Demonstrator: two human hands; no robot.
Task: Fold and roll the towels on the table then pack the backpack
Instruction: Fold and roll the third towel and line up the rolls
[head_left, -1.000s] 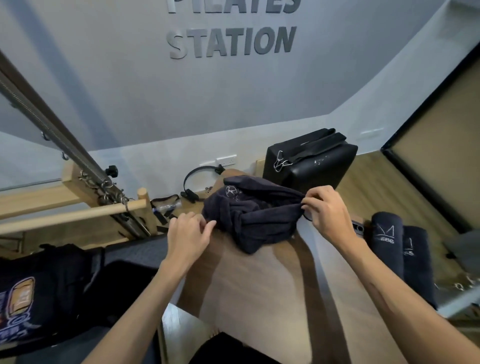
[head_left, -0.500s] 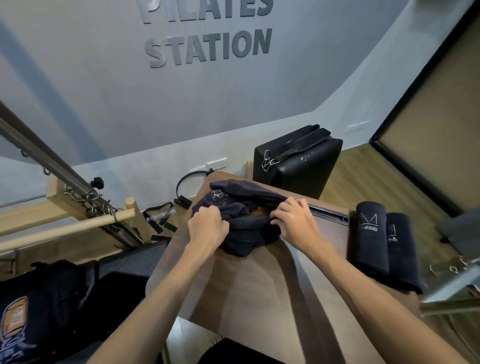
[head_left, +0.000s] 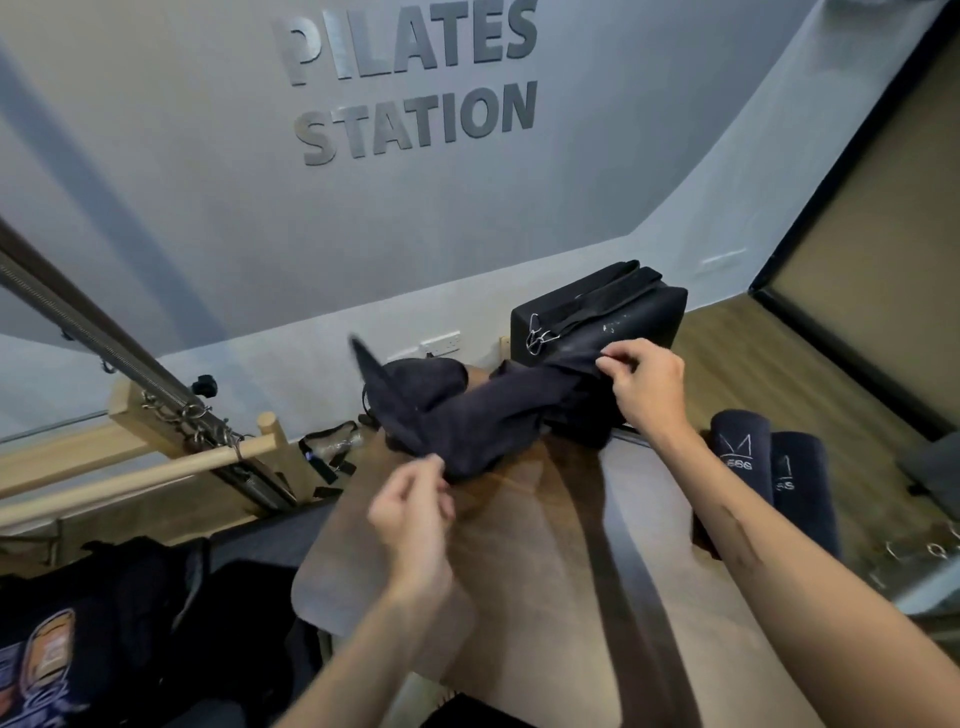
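A dark navy towel (head_left: 488, 415) is stretched in the air above the far end of the wooden table (head_left: 545, 561), still bunched in the middle, with a loose corner sticking up at the left. My left hand (head_left: 413, 506) pinches its near lower edge. My right hand (head_left: 644, 384) pinches its far right edge, close to the black box. Two rolled navy towels (head_left: 740, 467) with white logos lie side by side at the table's right edge. A black bag with a printed badge (head_left: 62, 639) sits low at the left.
A black padded box (head_left: 623, 317) with straps and a metal clip stands at the table's far end. Wooden bars and metal springs of a pilates frame (head_left: 171, 415) run along the left. Wall sockets (head_left: 441, 343) sit behind the table. Metal hooks (head_left: 919, 551) lie far right.
Both hands have pulled apart from the bunched towel, lifting and stretching it: my right hand went up and right, my left hand came down toward me.
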